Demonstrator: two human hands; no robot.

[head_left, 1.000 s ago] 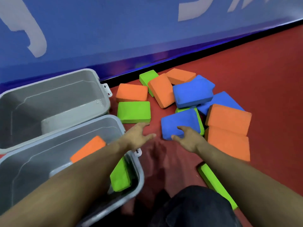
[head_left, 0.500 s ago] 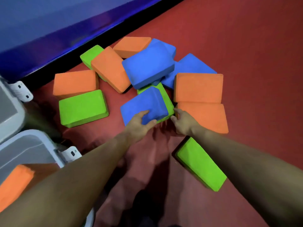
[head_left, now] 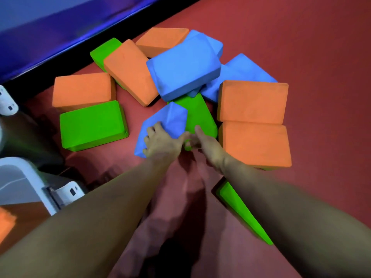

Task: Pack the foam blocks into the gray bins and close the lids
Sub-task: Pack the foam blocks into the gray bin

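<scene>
Red floor (head_left: 301, 37), blue wall behind. Nearest: gray bin (head_left: 30, 189) at left edge, orange block (head_left: 6, 223) inside, lid not visible. Left hand (head_left: 162, 143) grips tilted blue foam block (head_left: 160, 127); right hand (head_left: 206, 143) curls on green block (head_left: 198, 115) edge. Judged: pickup step; next, carry to bin. Beyond: loose pile unpacked.

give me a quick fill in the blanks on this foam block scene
1. The left hand grips a ____ block.
2. The right hand reaches a ____ block beside it.
3. Right of both hands, two ____ blocks lie side by side.
4. The floor is ____.

Missing words: blue; green; orange; red
</scene>
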